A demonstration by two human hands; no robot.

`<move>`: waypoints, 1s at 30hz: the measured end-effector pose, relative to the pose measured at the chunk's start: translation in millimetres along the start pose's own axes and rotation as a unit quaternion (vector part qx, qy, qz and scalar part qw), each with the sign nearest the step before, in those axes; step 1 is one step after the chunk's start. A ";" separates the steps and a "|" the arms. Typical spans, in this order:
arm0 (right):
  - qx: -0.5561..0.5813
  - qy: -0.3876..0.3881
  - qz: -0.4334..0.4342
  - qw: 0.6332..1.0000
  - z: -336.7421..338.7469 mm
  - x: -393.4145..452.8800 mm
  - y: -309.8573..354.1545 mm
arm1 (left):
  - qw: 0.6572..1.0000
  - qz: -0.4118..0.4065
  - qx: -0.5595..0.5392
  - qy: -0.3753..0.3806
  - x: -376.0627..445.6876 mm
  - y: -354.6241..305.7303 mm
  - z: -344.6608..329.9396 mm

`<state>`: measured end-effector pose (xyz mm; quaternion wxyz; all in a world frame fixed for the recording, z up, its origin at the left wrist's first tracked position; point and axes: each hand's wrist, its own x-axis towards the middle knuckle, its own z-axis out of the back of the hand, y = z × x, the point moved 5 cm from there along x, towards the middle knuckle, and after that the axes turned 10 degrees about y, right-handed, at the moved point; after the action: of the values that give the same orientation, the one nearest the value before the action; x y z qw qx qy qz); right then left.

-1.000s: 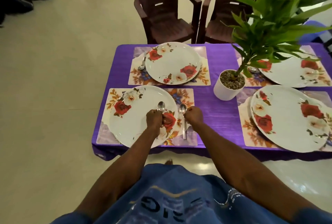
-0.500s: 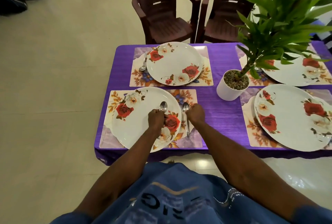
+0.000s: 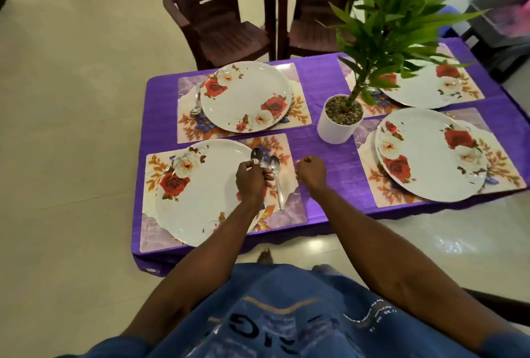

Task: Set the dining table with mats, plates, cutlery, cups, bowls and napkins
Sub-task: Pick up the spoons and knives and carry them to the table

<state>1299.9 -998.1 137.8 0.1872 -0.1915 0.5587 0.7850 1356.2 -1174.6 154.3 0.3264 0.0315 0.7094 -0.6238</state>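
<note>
A home dining area. A low table (image 3: 321,76) under a purple cloth carries floral place mats (image 3: 289,208) with rose-patterned plates (image 3: 249,96); a potted plant (image 3: 341,116) stands near its centre. Two dark plastic armchairs (image 3: 218,13) wait at twelve o'clock on pale glossy floor tiles (image 3: 71,128).

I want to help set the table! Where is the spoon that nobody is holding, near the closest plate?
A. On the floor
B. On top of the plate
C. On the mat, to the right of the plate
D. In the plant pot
C: the loose spoon lies flat on the mat, just right of the plate, while the left hand holds another spoon.
</note>
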 end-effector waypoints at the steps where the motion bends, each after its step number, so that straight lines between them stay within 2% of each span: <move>1: 0.007 -0.002 0.006 1.000 5.0 -3.7 1.8 | 1.000 -0.005 -0.001 0.014 -0.9 0.3 -9.3; 6: 0.040 0.005 0.017 0.999 37.1 -13.4 -5.4 | 0.996 -0.025 0.019 0.080 -13.8 3.2 -62.7; 11: 0.037 -0.004 0.013 0.999 93.4 -10.0 -14.7 | 0.983 -0.060 0.162 0.067 -18.3 8.3 -111.9; 17: 0.026 0.052 0.033 0.998 195.8 0.9 -41.1 | 0.981 -0.062 0.147 0.110 -33.6 32.3 -228.7; 20: 0.065 0.086 0.000 0.994 257.6 -0.6 -57.5 | 0.986 -0.043 0.110 0.117 -55.6 40.4 -298.1; 24: -0.001 0.075 0.040 0.996 332.8 5.5 -70.2 | 0.987 -0.026 0.091 0.129 -89.0 42.8 -371.7; 30: 0.017 0.089 0.044 0.995 400.1 21.7 -86.6 | 0.989 -0.017 0.095 0.113 -110.8 41.5 -439.5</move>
<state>1288.7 -590.4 178.0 0.1051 -0.2325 0.5941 0.7628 1275.7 -727.2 177.9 0.2287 0.1205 0.6796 -0.6865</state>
